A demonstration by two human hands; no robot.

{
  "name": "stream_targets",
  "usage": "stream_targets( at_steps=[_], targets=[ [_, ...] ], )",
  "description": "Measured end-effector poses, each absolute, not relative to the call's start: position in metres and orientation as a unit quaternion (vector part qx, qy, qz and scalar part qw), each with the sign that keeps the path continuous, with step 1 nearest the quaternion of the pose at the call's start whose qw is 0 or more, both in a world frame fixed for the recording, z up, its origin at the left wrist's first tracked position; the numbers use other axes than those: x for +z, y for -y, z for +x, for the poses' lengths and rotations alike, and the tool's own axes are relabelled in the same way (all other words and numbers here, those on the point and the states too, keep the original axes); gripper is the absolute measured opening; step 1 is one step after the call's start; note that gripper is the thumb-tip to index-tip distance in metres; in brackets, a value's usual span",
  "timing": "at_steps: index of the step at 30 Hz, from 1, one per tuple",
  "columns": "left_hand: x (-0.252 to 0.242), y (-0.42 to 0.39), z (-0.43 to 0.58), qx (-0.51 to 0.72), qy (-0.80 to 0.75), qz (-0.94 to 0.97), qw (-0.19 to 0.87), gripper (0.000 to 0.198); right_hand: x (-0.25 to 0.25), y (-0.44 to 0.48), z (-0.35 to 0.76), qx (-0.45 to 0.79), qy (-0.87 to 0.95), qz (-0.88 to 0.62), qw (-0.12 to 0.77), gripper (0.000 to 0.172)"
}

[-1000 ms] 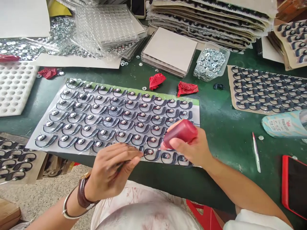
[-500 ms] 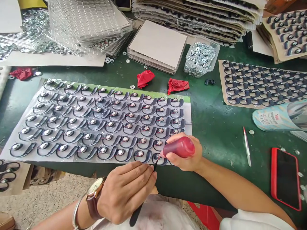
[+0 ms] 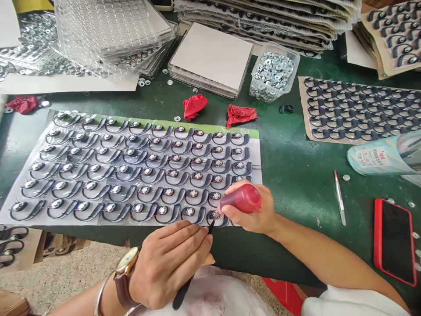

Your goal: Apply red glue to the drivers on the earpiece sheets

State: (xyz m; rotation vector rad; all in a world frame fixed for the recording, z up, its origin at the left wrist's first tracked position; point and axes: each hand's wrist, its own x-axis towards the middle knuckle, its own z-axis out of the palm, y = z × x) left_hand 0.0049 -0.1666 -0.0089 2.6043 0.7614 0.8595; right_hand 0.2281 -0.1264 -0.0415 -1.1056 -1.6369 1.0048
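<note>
My left hand (image 3: 171, 263) is closed around black tweezers (image 3: 183, 292); their pointed tip reaches a curved black part (image 3: 215, 217) in the front row. In my right hand (image 3: 263, 219) is a red squeeze bottle (image 3: 241, 198), tilted so its nozzle points down at that same part. The tweezers' tip and the nozzle are close together there. Many such curved black parts, each with a round silvery piece and several with thin red wires, lie in rows on a white sheet (image 3: 255, 151) with a green far edge. My right hand hides the sheet's near right corner.
Red crumpled cloths (image 3: 195, 106), a tub of metal washers (image 3: 273, 72) and a stack of cards (image 3: 212, 55) lie beyond the sheet. To the right are a second sheet of parts (image 3: 358, 112), a pale blue patterned cup (image 3: 378, 156), a white pen-like tool (image 3: 340, 197) and a red-cased phone (image 3: 394, 241).
The view has shifted slightly, so most things sit a little further left. Both hands keep their holds, with the bottle and tweezers still at the same part.
</note>
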Motion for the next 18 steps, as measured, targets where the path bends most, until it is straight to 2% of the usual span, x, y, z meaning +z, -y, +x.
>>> stream_targets(
  at_steps=[7, 18],
  targets=[
    [-0.0064, 0.1621, 0.0067, 0.303, -0.263, 0.904, 0.149, 0.018, -0.0385, 0.1245, 0.2300, 0.401, 0.646, -0.455, 0.463, 0.021],
    [-0.0049, 0.1631, 0.0050, 0.290, -0.262, 0.907, 0.158, 0.017, -0.0356, 0.1222, 0.2287, 0.417, 0.652, -0.468, 0.426, 0.019]
  ],
)
